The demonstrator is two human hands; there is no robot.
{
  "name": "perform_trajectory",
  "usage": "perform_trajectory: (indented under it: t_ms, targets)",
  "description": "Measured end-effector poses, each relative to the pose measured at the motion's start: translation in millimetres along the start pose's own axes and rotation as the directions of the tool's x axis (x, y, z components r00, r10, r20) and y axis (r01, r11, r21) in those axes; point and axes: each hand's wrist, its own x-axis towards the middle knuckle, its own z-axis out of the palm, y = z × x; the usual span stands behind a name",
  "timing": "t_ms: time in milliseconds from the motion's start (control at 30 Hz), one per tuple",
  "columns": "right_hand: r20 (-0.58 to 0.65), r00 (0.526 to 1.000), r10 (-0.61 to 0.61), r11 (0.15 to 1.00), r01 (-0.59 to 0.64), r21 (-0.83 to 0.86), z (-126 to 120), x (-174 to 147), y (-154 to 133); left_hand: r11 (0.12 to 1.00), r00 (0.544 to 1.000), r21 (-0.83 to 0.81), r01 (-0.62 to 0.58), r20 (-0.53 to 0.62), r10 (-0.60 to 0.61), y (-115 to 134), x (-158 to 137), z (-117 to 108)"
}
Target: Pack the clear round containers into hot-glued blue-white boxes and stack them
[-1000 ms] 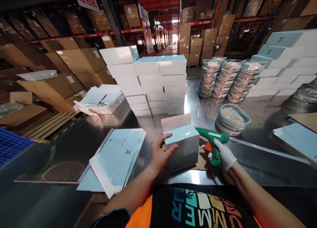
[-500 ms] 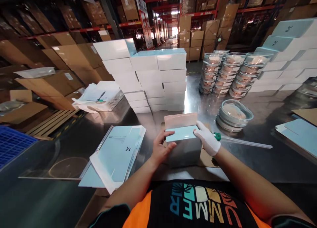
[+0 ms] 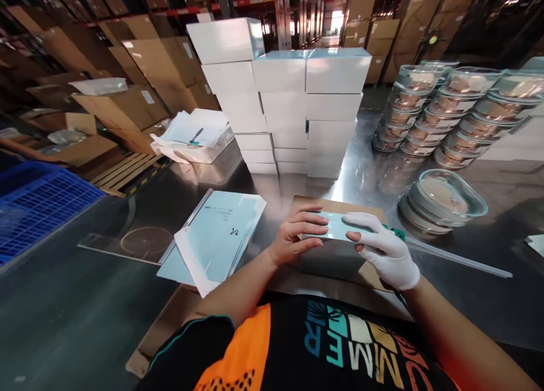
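A small carton [image 3: 334, 226] with a light blue top stands on the bench before me, its front face in shadow. No raised flap shows on it. My left hand [image 3: 297, 232] is bare and lies over the carton's left end, fingers stretched across the top and thumb along the front edge. My right hand [image 3: 385, 249] wears a white glove with bare fingertips. It spreads its fingers over the right end of the top. Brown cardboard [image 3: 361, 205] lies beneath and behind the carton. Just beyond my right hand are a green-ended item [image 3: 397, 232] and a long clear strip [image 3: 459, 258].
Flat light blue cartons [image 3: 216, 226] lie to the left. White boxes [image 3: 280, 107] are stacked behind. Glass containers [image 3: 450, 107] stand in piles at right, with a shorter glass stack [image 3: 442, 201] nearer. A white basket [image 3: 216, 150] and blue crate [image 3: 46, 198] are at left.
The carton's raised flap has gone down. Both hands have shifted from the carton's sides onto its top, fingers now stretched out. The view has turned and shows things from another angle.
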Motion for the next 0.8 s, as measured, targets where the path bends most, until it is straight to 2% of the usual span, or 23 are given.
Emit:
perform_trajectory:
  t_ms: [67,133,200,233,267,300,333,400,467,500,567,633,667,733,800]
  targets:
    - [0.0,1.0,-0.006,1.0,0.006,0.004,2.1,-0.7,1.3,1.0,1.0,0.0,0.008,-0.012,-0.008,0.7,-0.9,-0.2]
    - [-0.025,0.998,0.059,0.998,-0.06,-0.025,6.5,-8.9,5.9,1.0,1.0,-0.012,0.023,-0.013,-0.023,-0.3,-3.9,1.6]
    - [-0.101,0.972,0.212,0.972,-0.22,-0.081,13.6,-22.0,13.0,0.992,0.991,-0.038,0.123,-0.054,-0.125,-3.2,-10.2,4.2]
    - [-0.148,0.94,0.306,0.941,-0.322,-0.101,17.6,-28.6,17.2,0.977,0.973,-0.063,0.204,-0.097,-0.21,-5.7,-15.2,5.8]
    - [-0.188,0.9,0.394,0.904,-0.417,-0.1,21.3,-33.9,21.6,0.944,0.932,-0.109,0.311,-0.158,-0.325,-8.7,-21.6,7.7]
    - [-0.216,0.855,0.471,0.865,-0.496,-0.076,24.3,-37.5,25.7,0.897,0.873,-0.176,0.405,-0.217,-0.437,-12.2,-29.2,10.3]
    - [-0.244,0.808,0.536,0.828,-0.559,-0.032,26.0,-38.8,28.8,0.832,0.804,-0.245,0.498,-0.23,-0.549,-15.8,-37.9,13.7]
    - [-0.322,0.709,0.627,0.765,-0.638,0.087,25.2,-34.9,30.6,0.657,0.637,-0.37,0.657,-0.195,-0.746,-21.2,-56.5,24.4]
    - [-0.4,0.625,0.67,0.73,-0.652,0.203,19.7,-24.6,26.1,0.477,0.508,-0.478,0.738,-0.071,-0.858,-21.4,-71.8,39.5]
    - [-0.422,0.606,0.674,0.728,-0.642,0.241,16.3,-18.7,22.4,0.402,0.466,-0.525,0.75,-0.011,-0.884,-19.1,-75.8,47.4]
    - [-0.412,0.627,0.662,0.746,-0.607,0.275,10.6,-9.3,15.1,0.304,0.417,-0.608,0.734,0.049,-0.907,-11.2,-72.0,59.3]
    - [-0.363,0.683,0.634,0.773,-0.56,0.298,8.9,-7.8,11.4,0.287,0.397,-0.672,0.683,0.011,-0.918,-2.9,-48.8,60.3]
    - [-0.334,0.707,0.623,0.781,-0.541,0.313,10.2,-11.1,11.7,0.307,0.404,-0.697,0.648,-0.027,-0.914,0.1,-29.8,55.6]
    - [-0.252,0.747,0.615,0.782,-0.534,0.322,17.6,-25.1,16.9,0.383,0.469,-0.717,0.583,-0.088,-0.879,2.8,21.1,36.6]
    - [-0.122,0.763,0.635,0.762,-0.592,0.262,30.0,-45.3,27.0,0.485,0.551,-0.728,0.485,-0.177,-0.816,1.2,84.5,8.7]
